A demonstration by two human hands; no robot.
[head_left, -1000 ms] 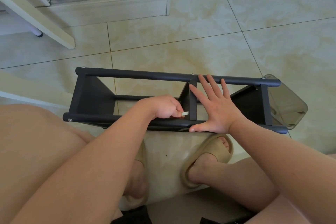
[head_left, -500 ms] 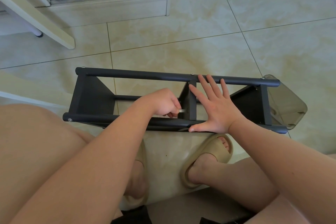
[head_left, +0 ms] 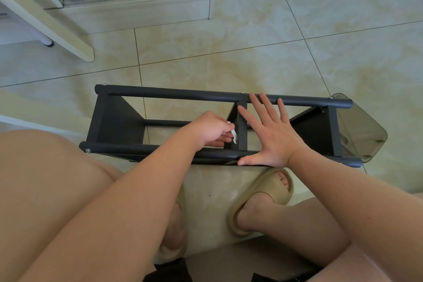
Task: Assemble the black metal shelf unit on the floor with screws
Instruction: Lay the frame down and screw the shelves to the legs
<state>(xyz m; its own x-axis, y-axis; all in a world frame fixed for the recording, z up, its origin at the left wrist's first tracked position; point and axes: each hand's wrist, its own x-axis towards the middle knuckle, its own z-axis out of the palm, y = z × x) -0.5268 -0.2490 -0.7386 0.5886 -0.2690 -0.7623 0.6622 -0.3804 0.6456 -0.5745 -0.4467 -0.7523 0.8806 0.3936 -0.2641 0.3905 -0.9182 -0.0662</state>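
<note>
Inside the black metal shelf unit [head_left: 174, 95] lying on the floor, the left grip [head_left: 210, 130] is pinching a small whitish tool [head_left: 234, 137]; just beside it, the right grip [head_left: 272, 137] is resting flat on the frame, fingers spread.

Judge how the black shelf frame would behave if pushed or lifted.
Probably stiff: the shelf frame is metal tubes and panels screwed together. Likely to slide, since it lies on glossy floor tiles; the right hand pressed on it seems to steady it while the left hand pinches a white piece. Probably light for its size, being mostly open.
</note>
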